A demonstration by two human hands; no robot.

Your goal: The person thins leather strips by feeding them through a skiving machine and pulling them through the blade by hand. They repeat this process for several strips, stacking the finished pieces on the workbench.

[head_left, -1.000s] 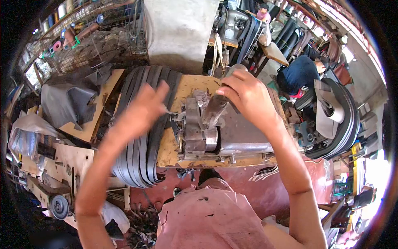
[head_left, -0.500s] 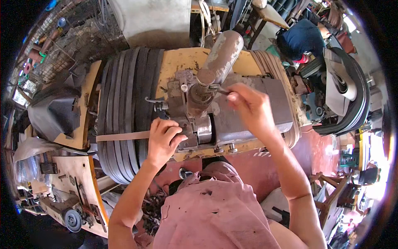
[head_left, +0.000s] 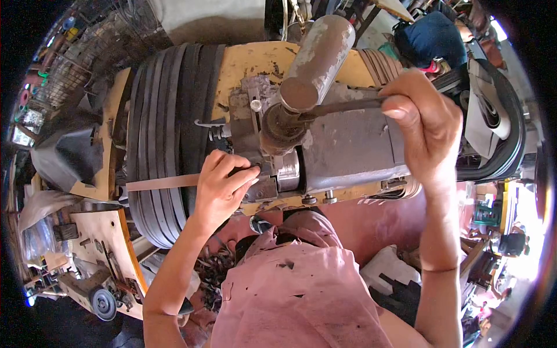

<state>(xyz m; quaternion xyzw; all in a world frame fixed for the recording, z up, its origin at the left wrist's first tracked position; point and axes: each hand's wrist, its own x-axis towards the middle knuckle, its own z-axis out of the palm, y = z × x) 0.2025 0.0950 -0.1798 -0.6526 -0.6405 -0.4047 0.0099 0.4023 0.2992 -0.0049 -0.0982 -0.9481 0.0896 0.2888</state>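
Note:
My left hand [head_left: 223, 188] is closed at the left side of a metal machine [head_left: 354, 145], its fingertips round a small dark part too hidden to name. A pale strip [head_left: 162, 182] runs from that hand leftward over a stack of dark bands [head_left: 168, 133]. My right hand [head_left: 420, 122] grips the far end of a dark metal lever [head_left: 348, 107], which reaches left to the machine's upright post [head_left: 282, 129]. A worn cylinder [head_left: 325, 55] rises behind the post. Below the post sits a shiny metal drum [head_left: 287, 171].
Another person in a dark blue top [head_left: 432, 40] is bent over at the upper right. Coiled black bands [head_left: 505, 122] lie at the right. A board with a small wheel [head_left: 103, 304] stands at the lower left. More brown bands [head_left: 380, 64] lie behind the machine.
My right hand has moved right and toward me, and the lever now extends out to the right. My left hand stays at the machine's left side. The whole view has shifted slightly.

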